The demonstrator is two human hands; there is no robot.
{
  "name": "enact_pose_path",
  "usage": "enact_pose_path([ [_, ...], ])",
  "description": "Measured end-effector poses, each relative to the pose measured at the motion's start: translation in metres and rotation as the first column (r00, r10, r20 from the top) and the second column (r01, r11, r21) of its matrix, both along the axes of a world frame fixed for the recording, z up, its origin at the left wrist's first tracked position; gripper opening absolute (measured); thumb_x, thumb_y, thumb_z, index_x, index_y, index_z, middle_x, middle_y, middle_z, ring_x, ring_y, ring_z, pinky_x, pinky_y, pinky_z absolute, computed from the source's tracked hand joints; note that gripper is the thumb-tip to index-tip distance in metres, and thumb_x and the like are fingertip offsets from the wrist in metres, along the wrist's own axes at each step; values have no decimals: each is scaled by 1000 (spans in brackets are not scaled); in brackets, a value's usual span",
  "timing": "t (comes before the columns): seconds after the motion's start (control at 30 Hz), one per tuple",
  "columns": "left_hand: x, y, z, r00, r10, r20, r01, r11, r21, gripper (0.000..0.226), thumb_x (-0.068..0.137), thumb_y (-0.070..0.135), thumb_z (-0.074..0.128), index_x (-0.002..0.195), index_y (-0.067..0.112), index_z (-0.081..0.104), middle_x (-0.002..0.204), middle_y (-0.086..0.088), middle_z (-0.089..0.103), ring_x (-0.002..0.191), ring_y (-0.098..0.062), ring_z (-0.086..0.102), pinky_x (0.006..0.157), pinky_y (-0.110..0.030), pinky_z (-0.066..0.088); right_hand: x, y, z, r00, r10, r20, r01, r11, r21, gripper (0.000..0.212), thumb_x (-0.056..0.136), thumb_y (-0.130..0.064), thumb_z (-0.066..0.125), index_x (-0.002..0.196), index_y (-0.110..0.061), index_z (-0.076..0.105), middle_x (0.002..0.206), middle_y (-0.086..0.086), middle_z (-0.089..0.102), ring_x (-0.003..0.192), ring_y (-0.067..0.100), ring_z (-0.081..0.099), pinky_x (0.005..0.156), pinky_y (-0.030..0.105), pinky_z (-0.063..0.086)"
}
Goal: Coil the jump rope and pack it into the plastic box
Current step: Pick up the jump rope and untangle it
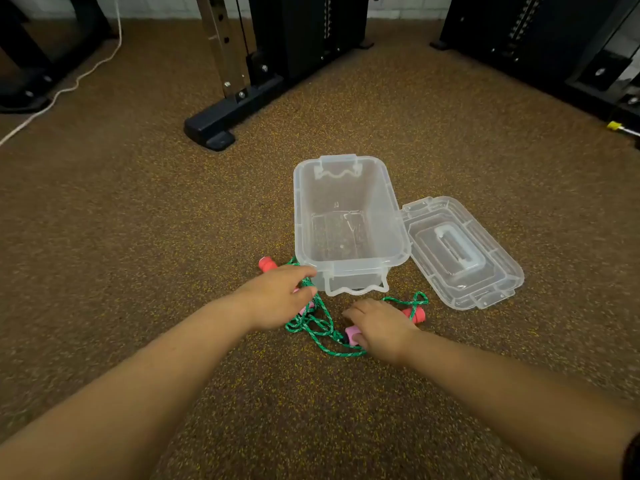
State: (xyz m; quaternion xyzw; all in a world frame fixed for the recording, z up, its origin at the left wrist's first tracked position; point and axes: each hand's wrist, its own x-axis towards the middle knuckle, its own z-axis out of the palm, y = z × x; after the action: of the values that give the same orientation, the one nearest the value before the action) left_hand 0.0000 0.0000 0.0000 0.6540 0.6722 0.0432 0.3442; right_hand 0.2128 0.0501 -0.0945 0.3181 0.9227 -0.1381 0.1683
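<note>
Rope work has barely begun, as far as we can judge: the jump rope (322,327) lies in a loose green tangle on the floor (138,237), not yet gathered into any neat coil, and none of it is inside the plastic box (349,220). Our left hand (277,296) reaches into the tangle with its fingers curled over the strands and one handle; it looks like a grip on the rope, though the fingertips are hidden under the hand. A red handle end (267,264) pokes out just beyond that hand, on its far left side. Our right hand (381,327) rests on the other handle, whose pink section (353,336) shows at the thumb side and whose red end (417,315) sticks out on the outer side; whether the fingers are truly clenched round it or only laid on top we cannot tell. Between the two hands the cord loops over itself several times, and one loop trails toward us. The box stands open and empty just beyond both hands, its near latch close to the left fingertips, and the lid (464,251) lies flat on the floor beside it, beyond the right hand. Left to do, in our reading: gather and coil the cord, set it in the box, perhaps refit the lid.
</note>
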Motion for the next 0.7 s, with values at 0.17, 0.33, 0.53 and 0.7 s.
enact_pose_path([
  [0.17, 2, 1, -1, 1000, -9, 2, 9, 1000, -16, 48, 97, 40, 41, 143, 28, 36, 138, -2, 49, 109, -15, 52, 96, -30, 41, -3, -1, -9, 981, 83, 178, -92, 995, 48, 52, 90, -15, 54, 139, -10, 39, 137, 14, 47, 126, 32, 43, 111, 42, 29],
  [0.33, 0, 2, 2, 1000, 21, 23, -21, 1000, -22, 47, 97, 40, 41, 142, 27, 39, 139, 0, 49, 121, -18, 50, 104, -35, 39, 1, -5, 5, 1000, 29, 2, -29, 999, -33, 40, 85, -8, 58, 124, -17, 50, 124, 6, 54, 112, 24, 50, 102, 37, 38],
  [0.53, 3, 6, 14, 991, 82, 105, -80, 996, -25, 38, 98, 37, 42, 130, 21, 55, 125, 2, 60, 114, -15, 54, 100, -30, 41, 5, -7, 62, 965, -87, -248, 59, 991, -118, 25, 86, -18, 61, 108, -23, 50, 108, -1, 61, 98, 18, 55, 81, 32, 44],
  [0.7, 1, 12, 25, 953, 155, 260, -161, 987, 1, 34, 96, 42, 44, 115, 22, 64, 111, -2, 67, 104, -21, 60, 94, -34, 45, 12, -15, 109, 897, -120, -425, 78, 990, -114, 39, 84, -38, 64, 118, -30, 47, 112, -7, 62, 95, 13, 59, 79, 31, 51],
])
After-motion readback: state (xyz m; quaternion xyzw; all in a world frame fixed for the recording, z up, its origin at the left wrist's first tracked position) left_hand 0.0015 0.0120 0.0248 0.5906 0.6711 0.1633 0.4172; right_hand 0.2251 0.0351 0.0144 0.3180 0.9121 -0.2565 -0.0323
